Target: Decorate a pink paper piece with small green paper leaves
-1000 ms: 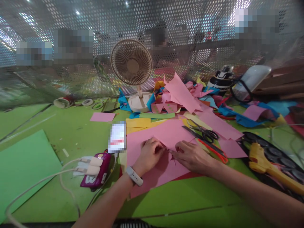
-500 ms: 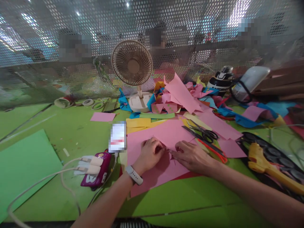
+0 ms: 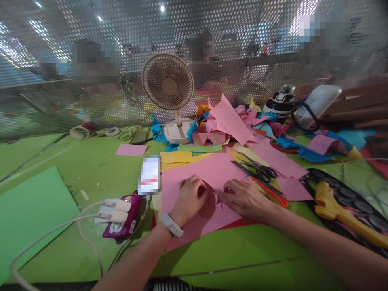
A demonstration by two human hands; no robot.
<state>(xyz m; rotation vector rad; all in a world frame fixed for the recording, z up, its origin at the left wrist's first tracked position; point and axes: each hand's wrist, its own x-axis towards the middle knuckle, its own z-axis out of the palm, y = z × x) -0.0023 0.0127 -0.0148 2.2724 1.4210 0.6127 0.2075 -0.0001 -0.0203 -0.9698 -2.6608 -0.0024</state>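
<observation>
A large pink paper sheet (image 3: pixel 194 230) lies on the green table under both hands. My left hand (image 3: pixel 192 198), with a white band on the wrist, is closed, thumb and forefinger pinched at the paper in the middle. Facing it, my right hand (image 3: pixel 242 198) is closed too, its fingertips pinching the paper close to the left fingertips. Small cut or folded points of pink paper show just below the right fingertips. What lies exactly between the fingers is largely hidden. Scissors (image 3: pixel 266 173) and a black-and-orange cutter (image 3: pixel 274 192) rest right of my right hand.
A phone (image 3: pixel 150 176) and a purple power socket (image 3: pixel 124 220) with plugs and cables lie on the left, near a green sheet (image 3: pixel 36 218). Behind are a fan (image 3: pixel 169 85) and heaped paper scraps (image 3: pixel 230 117). A yellow glue gun (image 3: pixel 330 202) sits on a black tray at right.
Both hands stay almost in place with their fingertips together at the paper. The view has shifted very slightly; nothing was taken up or let go.
</observation>
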